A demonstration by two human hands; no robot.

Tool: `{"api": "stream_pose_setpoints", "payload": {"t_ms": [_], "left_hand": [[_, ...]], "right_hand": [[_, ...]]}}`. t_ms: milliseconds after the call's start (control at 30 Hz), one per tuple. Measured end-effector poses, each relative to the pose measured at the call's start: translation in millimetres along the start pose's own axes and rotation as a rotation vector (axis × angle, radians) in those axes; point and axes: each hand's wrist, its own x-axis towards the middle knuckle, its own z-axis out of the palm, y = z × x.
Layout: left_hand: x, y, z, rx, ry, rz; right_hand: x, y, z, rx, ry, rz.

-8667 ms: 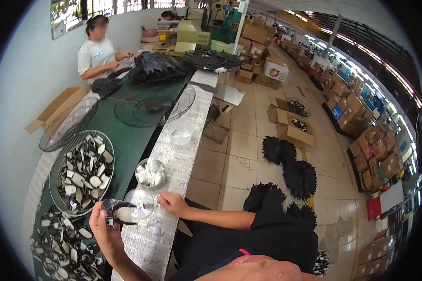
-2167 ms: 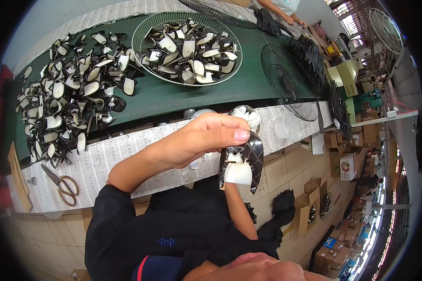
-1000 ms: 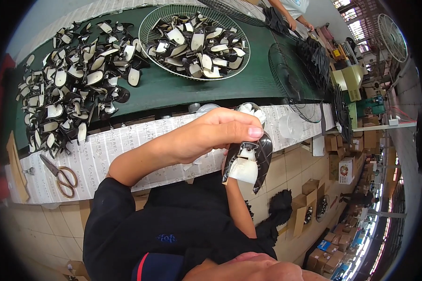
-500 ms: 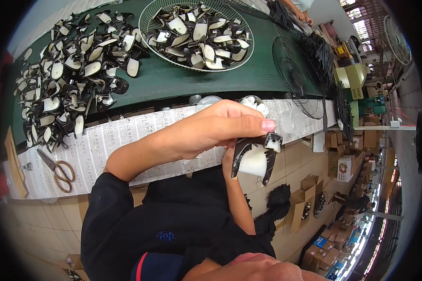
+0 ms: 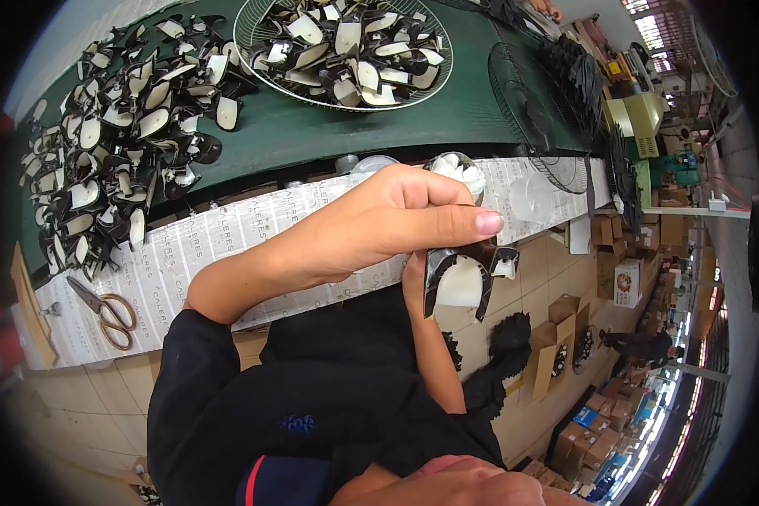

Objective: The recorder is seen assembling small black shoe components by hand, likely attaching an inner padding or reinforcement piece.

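Note:
My left hand [image 5: 417,219] reaches across from the left, its thumb and curled fingers closed on a glossy black shoe heel [image 5: 460,282]. The heel's cream-white inner face is toward me, its small tip piece off to the right. Behind it and lower, my right hand [image 5: 412,274] shows only in part. Its fingers are hidden by the left hand and the heel, so I cannot see whether it grips the heel too. Just beyond my left hand stands a clear container [image 5: 457,169] with white stuff in it. A clear plastic cup [image 5: 530,196] stands to its right.
Many similar heels lie in a pile [image 5: 135,126] on the green table [image 5: 312,139]. More fill a round wire basket [image 5: 346,107]. Scissors [image 5: 110,312] rest on the paper-covered ledge [image 5: 270,223]. A wire fan guard [image 5: 523,105] stands right. Another person's hand [image 5: 548,10] is far back.
The heel has turned in my left hand, so its arched opening now faces downward more squarely. My left hand has shifted slightly right. The whole view has moved a little.

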Motion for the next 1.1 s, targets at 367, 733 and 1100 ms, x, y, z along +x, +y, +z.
{"api": "stream_pose_setpoints", "payload": {"t_ms": [367,733,1100], "left_hand": [[-4.4,2.3,-1.9,-0.080,-0.025,-0.078],[-3.0,4.6,-8.5,-0.152,-0.021,-0.108],[-0.1,-4.3,-8.2,-0.249,-0.028,-0.178]], "right_hand": [[-0.4,-20.6,-10.2,-0.844,0.131,-0.455],[18.5,-41.6,-33.8,0.015,-0.011,-0.193],[44.7,-47.8,-61.7,0.862,0.135,0.057]]}}
